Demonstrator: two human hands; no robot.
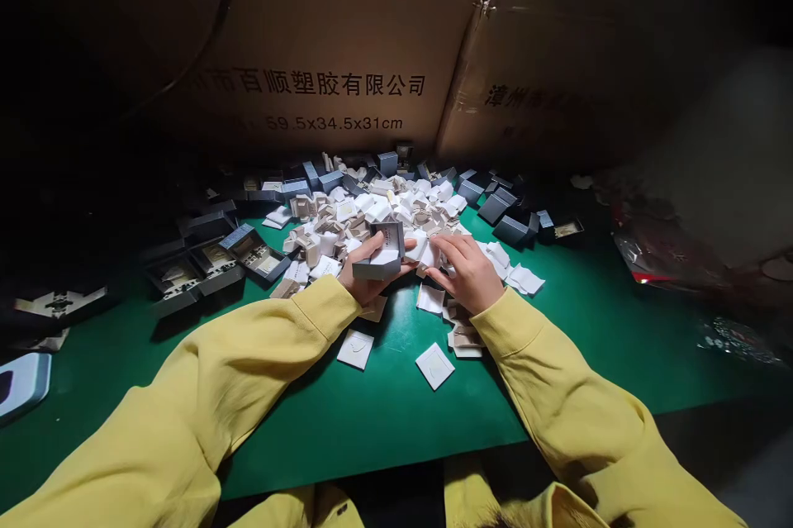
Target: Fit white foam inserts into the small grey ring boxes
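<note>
Left hand point(364, 288) is gripping grey box point(379, 267), likely steadying it | rightward, right hand point(469, 273) is curling over white pieces point(419, 247) | pinch: cannot tell

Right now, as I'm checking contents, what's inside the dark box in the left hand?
The dark box shows a white piece and a pale printed surface inside; whatever lies beneath is covered.

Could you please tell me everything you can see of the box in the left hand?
The small box is dark grey, seemingly card or plastic, and open, showing a pale inside with dark lettering. The left hand holds it above the green table, thumb at its side and fingers around it.
</note>
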